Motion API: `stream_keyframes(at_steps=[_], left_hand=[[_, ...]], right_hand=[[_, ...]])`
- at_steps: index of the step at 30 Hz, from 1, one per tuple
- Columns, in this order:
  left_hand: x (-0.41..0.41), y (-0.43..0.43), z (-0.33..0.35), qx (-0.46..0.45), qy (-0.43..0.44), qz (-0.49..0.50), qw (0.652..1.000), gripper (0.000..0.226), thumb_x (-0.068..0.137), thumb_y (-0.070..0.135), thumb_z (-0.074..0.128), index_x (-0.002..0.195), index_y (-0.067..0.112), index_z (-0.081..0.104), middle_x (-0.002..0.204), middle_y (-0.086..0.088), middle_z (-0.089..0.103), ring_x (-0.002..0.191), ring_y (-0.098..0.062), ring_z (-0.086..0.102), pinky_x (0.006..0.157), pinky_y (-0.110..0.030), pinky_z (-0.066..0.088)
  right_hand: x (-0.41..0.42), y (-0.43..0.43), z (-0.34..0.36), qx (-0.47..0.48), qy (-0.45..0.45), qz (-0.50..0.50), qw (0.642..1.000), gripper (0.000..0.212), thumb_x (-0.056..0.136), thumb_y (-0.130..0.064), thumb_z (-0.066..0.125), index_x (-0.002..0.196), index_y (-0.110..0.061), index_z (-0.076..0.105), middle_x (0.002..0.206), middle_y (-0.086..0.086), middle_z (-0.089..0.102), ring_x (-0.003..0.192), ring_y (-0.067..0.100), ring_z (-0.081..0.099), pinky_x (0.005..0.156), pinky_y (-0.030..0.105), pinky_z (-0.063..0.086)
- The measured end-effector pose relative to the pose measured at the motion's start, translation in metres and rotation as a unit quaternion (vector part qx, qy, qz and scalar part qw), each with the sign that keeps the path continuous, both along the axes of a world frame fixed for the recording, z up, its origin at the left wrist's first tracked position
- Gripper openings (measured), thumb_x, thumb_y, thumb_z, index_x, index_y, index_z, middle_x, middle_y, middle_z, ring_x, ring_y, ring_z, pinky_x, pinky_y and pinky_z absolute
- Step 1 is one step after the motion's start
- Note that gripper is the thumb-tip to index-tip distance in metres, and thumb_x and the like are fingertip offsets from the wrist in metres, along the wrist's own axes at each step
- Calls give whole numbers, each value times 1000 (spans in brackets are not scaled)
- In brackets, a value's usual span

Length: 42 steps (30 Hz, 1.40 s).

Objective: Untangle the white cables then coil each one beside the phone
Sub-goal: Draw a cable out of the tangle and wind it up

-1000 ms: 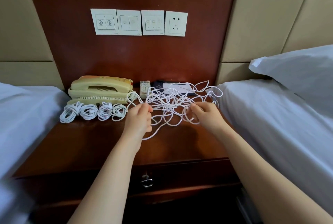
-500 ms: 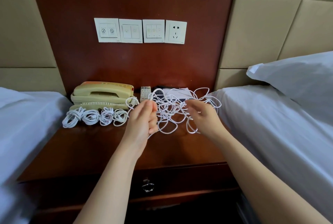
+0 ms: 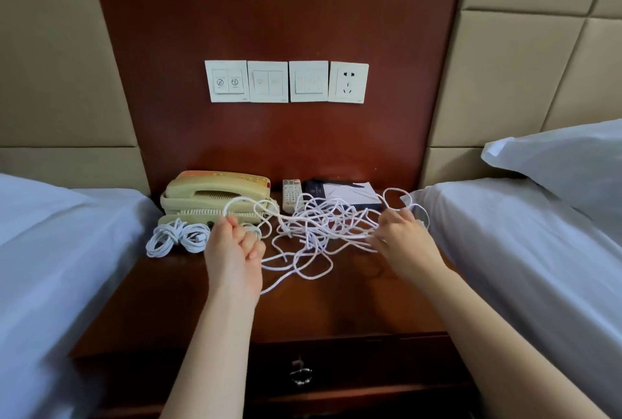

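A tangle of white cables (image 3: 318, 233) is spread over the middle of the dark wooden nightstand (image 3: 202, 311). My left hand (image 3: 234, 250) is closed on one strand that loops up in front of the beige phone (image 3: 215, 198). My right hand (image 3: 405, 240) grips the tangle's right side, holding strands stretched toward the left. Coiled white cables (image 3: 178, 238) lie in a row in front of the phone; my left hand hides the right end of that row.
A remote control (image 3: 291, 194) and a dark notepad with paper (image 3: 343, 194) lie behind the tangle. White-sheeted beds flank the nightstand, left (image 3: 50, 250) and right (image 3: 525, 250). Wall switches and a socket (image 3: 286, 82) sit above. A drawer knob (image 3: 300, 373) is below.
My left hand moved left and toward me, drawing a strand out of the tangle. My right hand shifted right, stretching the cables apart. The view tilted upward.
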<state>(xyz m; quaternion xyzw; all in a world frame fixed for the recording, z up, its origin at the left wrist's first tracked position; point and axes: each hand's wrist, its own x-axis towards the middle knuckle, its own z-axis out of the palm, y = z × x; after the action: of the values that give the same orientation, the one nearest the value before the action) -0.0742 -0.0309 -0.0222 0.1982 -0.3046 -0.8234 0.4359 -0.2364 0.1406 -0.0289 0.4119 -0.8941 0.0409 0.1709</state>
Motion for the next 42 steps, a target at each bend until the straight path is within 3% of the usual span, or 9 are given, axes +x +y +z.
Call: stream_keyframes(at_steps=[8,12,17,22,28,32,34,38,42], left_hand=[[-31,14,18,-134,-172,-123,968,26,99,28,46,81,9,50,47,9,24,37,-4,21,35,-16,21],[-57,16,55,-248,-228,-175,925,35,98,30,48,78,4,61,45,8,21,38,-6,21,38,-19,19],[-80,21,90,-325,-246,-178,896,42,95,36,52,78,2,69,49,4,21,42,-10,21,42,-23,20],[-91,29,117,-427,-239,-156,858,30,92,31,58,77,8,70,46,6,27,40,-8,28,38,-15,27],[-105,48,132,-546,-273,-184,770,21,88,28,65,99,11,71,68,11,60,48,2,49,48,-11,38],[-117,62,140,-592,-278,-177,735,21,93,25,58,84,11,71,57,14,58,46,3,47,54,-17,36],[-122,65,143,-574,-270,-170,754,35,98,23,48,69,13,63,36,12,40,34,-2,37,49,-23,32],[-130,69,156,-367,-165,-198,894,39,102,24,38,67,10,46,41,9,26,36,-6,24,37,-17,24],[-132,69,181,-281,-104,-196,934,35,103,19,36,70,9,43,35,11,24,30,-3,22,33,-15,22]], right_hand=[[-19,-14,57,-8,-131,84,988,39,95,-29,52,62,-9,53,67,5,52,73,26,55,66,35,39],[-39,-10,90,-45,-103,128,985,29,92,-34,57,84,-10,72,90,2,51,94,23,48,83,35,39],[-48,-11,131,-63,-107,131,984,38,96,-39,48,92,-9,71,84,-1,58,82,17,48,75,31,36],[-63,-7,162,-191,-210,126,951,42,99,-25,46,63,-13,63,42,-10,52,40,5,44,50,14,37],[-60,-9,194,-224,-359,173,890,47,103,-22,37,62,-4,53,38,-3,46,32,10,33,38,20,29],[-58,-19,205,-292,-468,209,808,40,103,-23,35,75,-3,55,47,-3,40,35,6,24,38,19,20],[-60,-22,205,-357,-465,214,782,33,102,-19,38,82,-3,58,56,2,42,38,7,27,38,18,23],[-58,-19,181,-409,-476,208,750,22,99,-21,47,87,-8,60,67,12,51,54,17,44,42,18,35],[-45,-10,151,-401,-498,221,737,20,99,-22,47,90,-9,61,77,7,59,67,14,55,54,20,47]])
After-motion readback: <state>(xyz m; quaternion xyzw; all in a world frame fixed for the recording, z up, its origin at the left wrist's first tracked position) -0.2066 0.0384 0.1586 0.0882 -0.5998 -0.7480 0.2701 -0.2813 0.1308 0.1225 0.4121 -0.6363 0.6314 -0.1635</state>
